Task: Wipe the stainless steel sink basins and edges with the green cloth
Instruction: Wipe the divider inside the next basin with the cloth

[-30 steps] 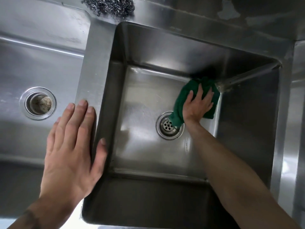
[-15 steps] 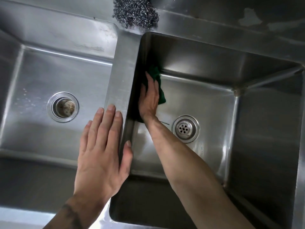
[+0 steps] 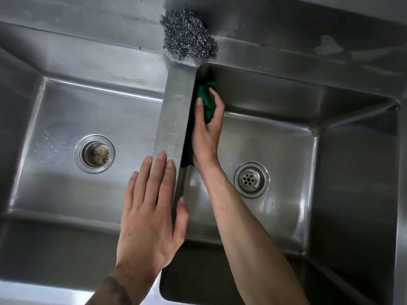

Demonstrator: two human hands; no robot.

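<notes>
A double stainless steel sink fills the view, with a left basin (image 3: 66, 119) and a deeper right basin (image 3: 286, 150) split by a flat divider (image 3: 176, 111). My right hand (image 3: 206, 133) presses the green cloth (image 3: 206, 97) against the right basin's left wall, just below the divider and near the back corner. Part of the cloth hangs down under my wrist. My left hand (image 3: 152, 212) lies flat on the divider's near end, fingers spread, thumb hooked over the right basin's edge, holding nothing.
A steel wool scourer (image 3: 189, 36) sits on the back ledge where the divider meets it. The left basin has an open drain (image 3: 94, 153) with grime in it. The right basin has a perforated strainer drain (image 3: 251, 179). A steel rim (image 3: 402, 194) runs along the right.
My right hand swept the green cloth from the right basin's back right corner across to its left wall, then slid further up toward the back corner. My left hand stayed on the divider.
</notes>
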